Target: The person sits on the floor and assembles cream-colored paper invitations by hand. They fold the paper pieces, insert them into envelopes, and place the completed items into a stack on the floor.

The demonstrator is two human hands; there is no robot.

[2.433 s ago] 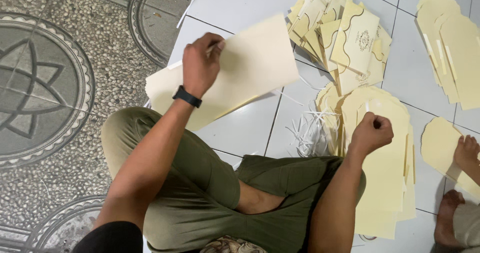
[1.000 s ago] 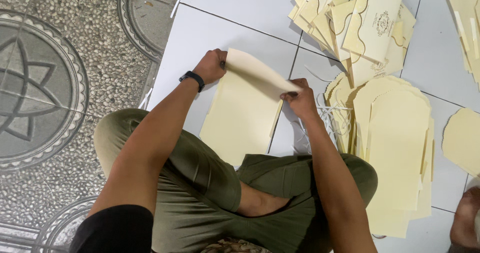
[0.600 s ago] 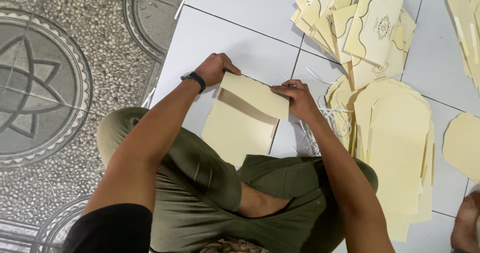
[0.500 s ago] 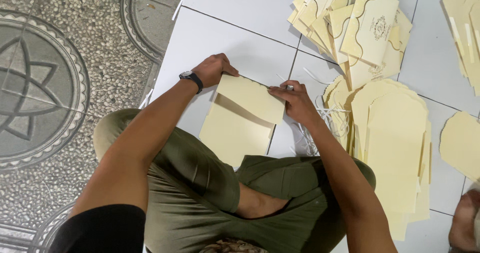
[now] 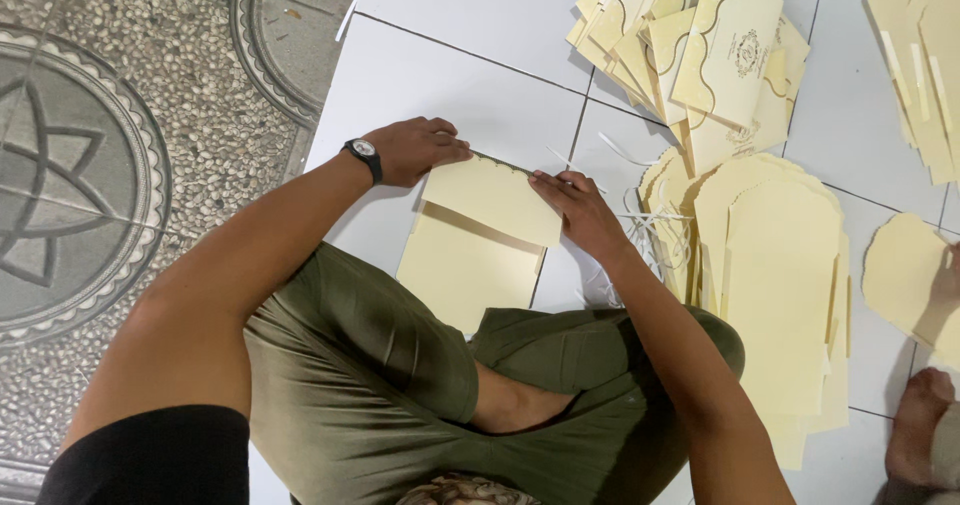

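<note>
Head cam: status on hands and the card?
Left hand and right hand both flat on the folded cream card, pressing its top flap down on the white tile. Flat blanks stack lies beside the right hand, clear of the card.

envelope point(image 5: 480, 240): cream, flap folded down, on the floor by the knees
printed envelopes point(image 5: 700, 55): cream, wavy brown edging, fanned pile at top
blanks point(image 5: 780, 285): cream arched stack, right

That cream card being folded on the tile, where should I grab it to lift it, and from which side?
Probably the near, lower edge of the folded cream card, coming from the person's lap side. The flap is folded down over the far half and both the left hand and right hand press along the fold, so the bare single-layer edge nearest the knees is the free one.
</note>
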